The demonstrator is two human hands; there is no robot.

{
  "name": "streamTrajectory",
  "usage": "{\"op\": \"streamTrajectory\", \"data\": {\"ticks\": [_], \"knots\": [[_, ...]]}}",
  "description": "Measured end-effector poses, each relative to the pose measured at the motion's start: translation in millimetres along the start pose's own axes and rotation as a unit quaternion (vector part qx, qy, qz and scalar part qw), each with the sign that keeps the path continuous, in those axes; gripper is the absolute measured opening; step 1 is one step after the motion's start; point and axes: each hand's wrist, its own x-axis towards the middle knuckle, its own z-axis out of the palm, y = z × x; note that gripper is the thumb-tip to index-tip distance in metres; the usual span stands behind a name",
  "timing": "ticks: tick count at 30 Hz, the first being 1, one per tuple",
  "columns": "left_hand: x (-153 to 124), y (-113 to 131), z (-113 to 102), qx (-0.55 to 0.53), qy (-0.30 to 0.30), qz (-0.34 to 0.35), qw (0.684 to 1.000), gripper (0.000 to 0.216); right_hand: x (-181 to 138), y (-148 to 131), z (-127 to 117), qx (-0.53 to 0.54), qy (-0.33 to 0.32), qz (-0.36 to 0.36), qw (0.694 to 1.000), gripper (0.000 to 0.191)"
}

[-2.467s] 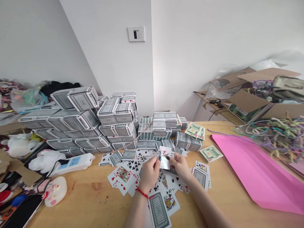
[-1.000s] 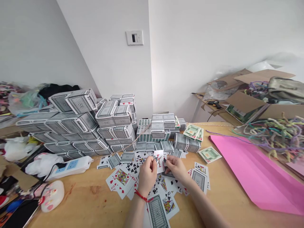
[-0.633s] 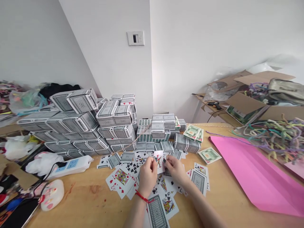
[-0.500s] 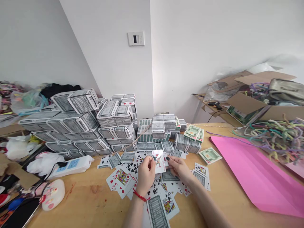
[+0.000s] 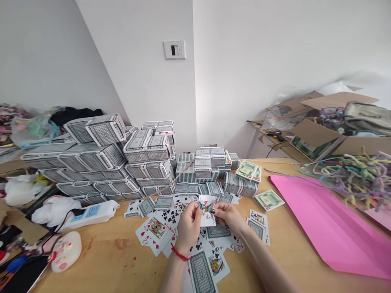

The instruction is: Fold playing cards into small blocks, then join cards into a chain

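Note:
Between my two hands, a joker playing card (image 5: 208,221) is held up facing me. My left hand (image 5: 190,223) pinches its left edge, and a red cord bracelet circles that wrist. At the card's right edge, my right hand (image 5: 229,217) has thumb and finger closed on it. Loose playing cards lie spread below both hands. Among them are a jack of diamonds (image 5: 157,228), a queen (image 5: 217,263) and a face-down card (image 5: 201,272) near the left wrist. Whether more cards sit behind the joker is hidden.
Stacked blocks of folded cards (image 5: 106,154) rise at the left, with smaller card blocks (image 5: 203,162) ahead. Green card boxes (image 5: 270,200) lie to the right near a pink sheet (image 5: 324,228). A power strip (image 5: 88,215) and a white figure (image 5: 69,250) are at left.
My right thumb and finger have come left onto the joker's right edge. The card has shifted slightly right and down and is now gripped from both sides.

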Motion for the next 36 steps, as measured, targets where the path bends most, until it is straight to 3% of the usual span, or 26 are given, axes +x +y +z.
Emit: {"op": "streamTrajectory", "data": {"ticks": [6,11,14,17,21,31,36], "knots": [[1.2,1.0,-2.7,-0.01,-0.011,-0.004,1.0,0.022,3.1,11.0,9.8,-0.048,0.041,-0.067,0.996,0.032],[3.6,1.5,-1.0,-0.036,0.008,-0.043,0.998,0.019,1.1,23.0,17.6,-0.146,0.041,-0.094,0.984,0.016],[4.8,-0.2,4.8,-0.076,0.035,-0.101,0.991,0.023,-2.5,24.4,22.3,-0.253,0.064,-0.143,0.955,0.013],[5.7,-5.2,8.7,-0.198,0.047,-0.154,0.967,0.024,-5.9,23.7,27.6,-0.361,0.094,-0.21,0.904,0.014],[7.4,-13.8,10.1,-0.293,0.096,-0.191,0.932,0.023,-10.5,23.5,34.3,-0.407,0.071,-0.249,0.876,0.01],[10.0,-7.2,13.5,-0.34,0.162,-0.229,0.898,0.02,-11.6,28.0,35.0,-0.449,0.05,-0.25,0.856,0.01],[9.8,-8.3,15.4,-0.289,0.18,-0.222,0.914,0.018,-11.5,28.8,34.9,-0.398,0.045,-0.244,0.883,0.008]]}}
